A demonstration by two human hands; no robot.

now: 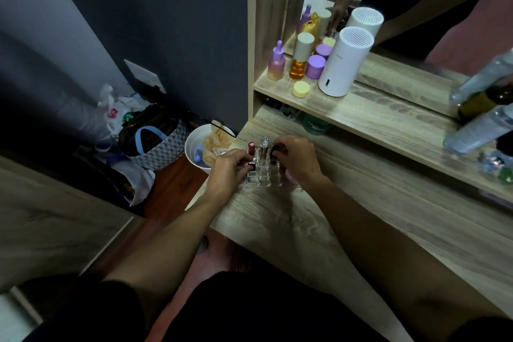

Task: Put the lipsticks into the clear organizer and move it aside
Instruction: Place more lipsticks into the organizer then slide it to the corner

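Note:
The clear organizer stands near the left end of the wooden vanity top. Three lipsticks stand upright in its back row: a red one, a silver one and a black one. My left hand grips the organizer's left side, fingers by the red lipstick. My right hand holds its right side, fingertips at the black lipstick. Something pink shows under my right palm, mostly hidden.
A raised shelf carries purple and amber bottles, a yellow jar and a white cylinder before a mirror. Clear bottles lie at the right. On the floor to the left are a white bin and a checked bag.

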